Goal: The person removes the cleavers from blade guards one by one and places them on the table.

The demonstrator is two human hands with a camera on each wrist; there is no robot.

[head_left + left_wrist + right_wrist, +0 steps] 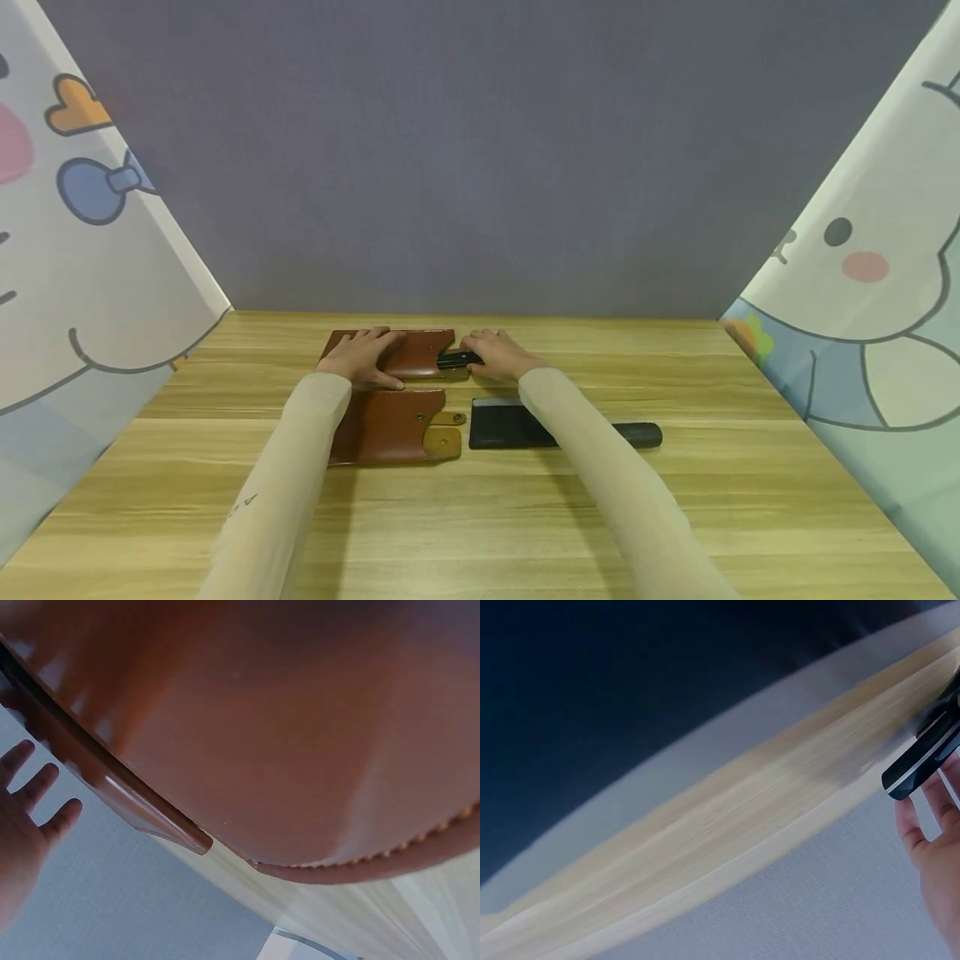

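In the head view a brown leather knife sheath (414,353) lies at the back of the table, and a black knife handle (453,359) sticks out of its right end. The blade is hidden. My right hand (498,354) grips that handle; the right wrist view shows its fingers beneath the black handle (924,759). Over the left part of the same sheath rests my left hand (360,355), its fingers extended and spread. The left wrist view has this hand (21,836) beside the far sheath (154,814).
Nearer lies a second brown sheath (386,425) with tan snap straps. To its right is a broad black-bladed cleaver (510,427) with a pale edge, its black handle (641,434) partly behind my right forearm. A grey panel (480,167) rises behind the wooden table (480,525).
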